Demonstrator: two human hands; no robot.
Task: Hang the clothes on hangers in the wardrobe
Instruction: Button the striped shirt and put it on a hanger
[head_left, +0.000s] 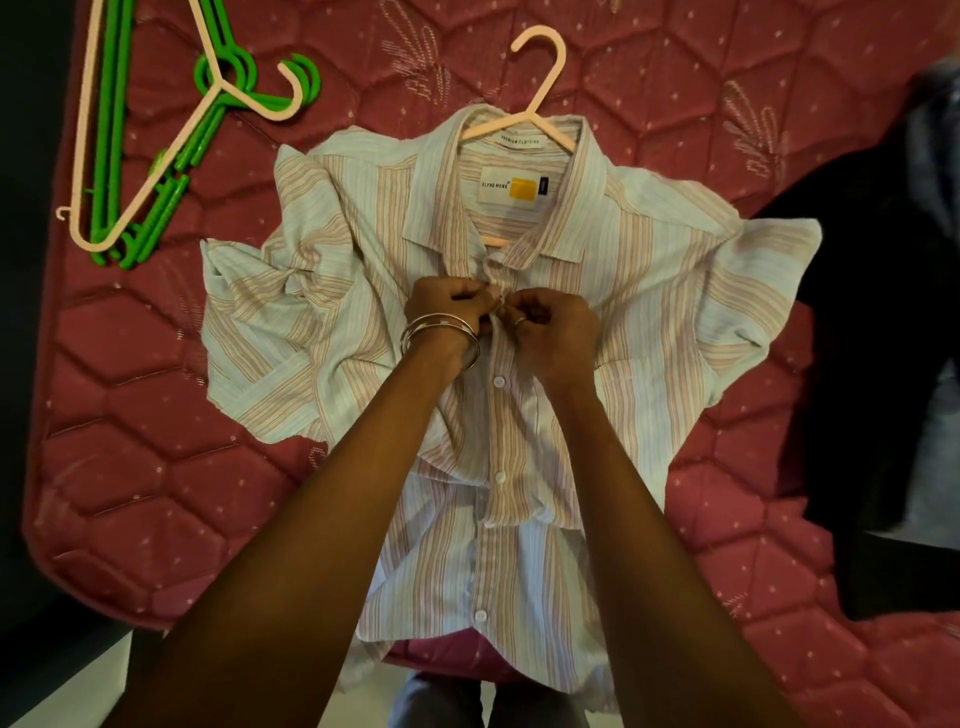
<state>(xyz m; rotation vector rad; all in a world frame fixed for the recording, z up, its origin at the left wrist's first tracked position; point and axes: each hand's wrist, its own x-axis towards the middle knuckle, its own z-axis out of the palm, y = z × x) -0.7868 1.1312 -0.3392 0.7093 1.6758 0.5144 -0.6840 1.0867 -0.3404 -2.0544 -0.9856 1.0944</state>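
Quilted maroon mattress with a stitched hexagon pattern, dim surroundings; a heap of dark clothing lies at its right edge. Pale blue and peach striped short-sleeved shirt lies face up mid-mattress, collar away from the person, with a pale pink plastic hanger already inside the shoulders, hook poking out above the collar. Spare hangers at upper left: another pale pink hanger lying over a stack of bright green plastic hangers. Left hand, bangles at the wrist, and right hand, ring on one finger, meet at the placket just below the collar; fingers of both curl in and pinch the two front edges together, apparently at a top button, though the button itself is hidden. White buttons further down look undone. Judged step: fastening the top so the shirt stays on the hanger. To do it well: keep the edges aligned and flat, push the button fully through, and check that the collar sits centred on the hanger neck before lifting by the hook. Wardrobe not in view.
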